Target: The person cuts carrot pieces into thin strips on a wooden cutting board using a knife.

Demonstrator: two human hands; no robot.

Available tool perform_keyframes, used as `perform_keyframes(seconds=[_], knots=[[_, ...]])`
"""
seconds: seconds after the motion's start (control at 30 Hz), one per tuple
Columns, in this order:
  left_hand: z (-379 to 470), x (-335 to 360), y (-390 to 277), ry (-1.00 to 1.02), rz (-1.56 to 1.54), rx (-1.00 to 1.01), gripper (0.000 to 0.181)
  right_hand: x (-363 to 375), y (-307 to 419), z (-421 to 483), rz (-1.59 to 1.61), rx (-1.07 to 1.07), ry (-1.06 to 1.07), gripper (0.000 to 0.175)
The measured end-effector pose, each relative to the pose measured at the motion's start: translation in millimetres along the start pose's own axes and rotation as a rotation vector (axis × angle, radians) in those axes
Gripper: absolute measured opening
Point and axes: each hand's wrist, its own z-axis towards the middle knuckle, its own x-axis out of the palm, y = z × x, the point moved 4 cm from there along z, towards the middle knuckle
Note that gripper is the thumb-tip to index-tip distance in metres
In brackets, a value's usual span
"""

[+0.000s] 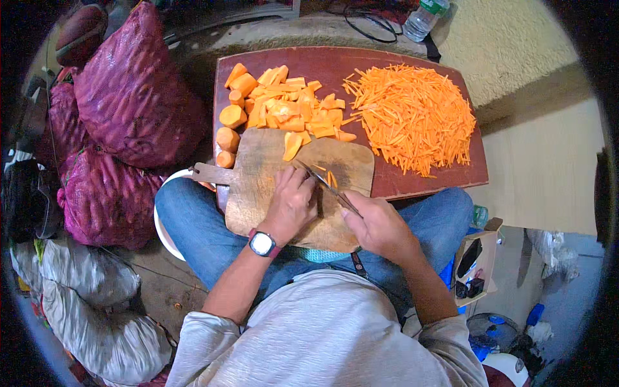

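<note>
A wooden cutting board (254,193) with a short handle lies before me, partly over the front of a low red-brown table (411,186). My left hand (292,200), with a watch on its wrist, presses down on the board with curled fingers. Whatever lies under those fingers is hidden. My right hand (375,222) grips a knife (321,180), its blade angled across the board close to my left fingertips. A few thin orange strips (331,179) rest beside the blade. Flat orange slices (292,146), apparently carrot, lie at the board's far edge.
Carrot chunks and slices (290,104) cover the table's far left, and a large heap of orange shreds (416,116) its right. Purple mesh sacks (130,92) stand at left above pale sacks (106,329). A plastic bottle (421,23) stands behind; an open cardboard box (488,263) sits at right.
</note>
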Motion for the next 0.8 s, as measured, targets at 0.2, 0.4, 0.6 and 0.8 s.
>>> perform_keyframes(seconds=[0.2, 0.4, 0.6, 0.8], knots=[[0.3, -0.9, -2.6, -0.007, -0.004, 0.019, 0.035, 7.9, -7.1, -6.8, 0.021, 0.002, -0.062, 0.027], [-2.8, 0.7, -1.0, 0.064, 0.011, -0.032, 0.043, 7.2, -9.8, -8.7, -0.008, 0.007, -0.035, 0.028], [-1.5, -1.3, 0.7, -0.005, 0.017, -0.039, 0.033, -9.6, -2.0, -21.6, 0.158, -0.045, -0.219, 0.023], [6.7, -16.5, 12.6, -0.192, -0.022, -0.126, 0.012, 3.7, -14.1, -30.5, 0.134, 0.039, -0.124, 0.026]])
